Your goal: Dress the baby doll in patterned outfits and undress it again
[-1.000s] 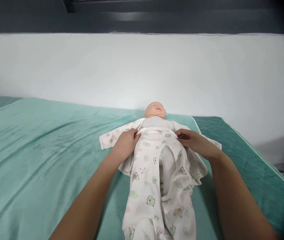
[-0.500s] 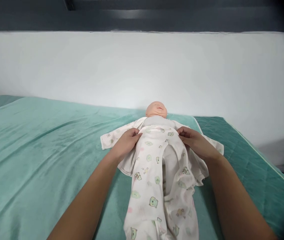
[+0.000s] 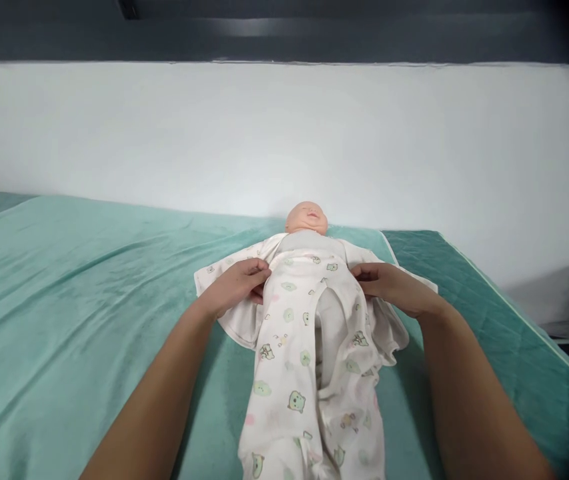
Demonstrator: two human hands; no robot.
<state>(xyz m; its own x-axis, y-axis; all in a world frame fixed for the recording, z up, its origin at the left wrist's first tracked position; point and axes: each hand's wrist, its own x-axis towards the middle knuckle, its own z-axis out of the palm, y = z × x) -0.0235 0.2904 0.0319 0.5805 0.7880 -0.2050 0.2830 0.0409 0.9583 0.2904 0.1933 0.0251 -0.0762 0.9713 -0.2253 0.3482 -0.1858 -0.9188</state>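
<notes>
A baby doll (image 3: 307,219) lies on its back, head toward the wall. It wears a white printed baby jacket (image 3: 244,323), open at the front, and matching open-crotch trousers (image 3: 289,347) pulled up over its grey cloth body (image 3: 309,241). At the left side of the waist, my left hand (image 3: 239,283) is closed, with its fingertips on the jacket's side panel. My right hand (image 3: 391,285) has its fingers closed at the right edge of the trousers; the cloth between them is hidden. The doll's hands are not visible.
A light green sheet (image 3: 89,300) with wrinkles covers the bed under the doll. Darker quilted green bedding (image 3: 469,313) lies to the right. Behind the head stands a white wall (image 3: 284,133), with a dark band (image 3: 314,33) above it.
My left hand has moved a little outward from the waistband, and the left jacket panel has spread outward. My right hand stays at the waist. The whole view has shifted slightly.
</notes>
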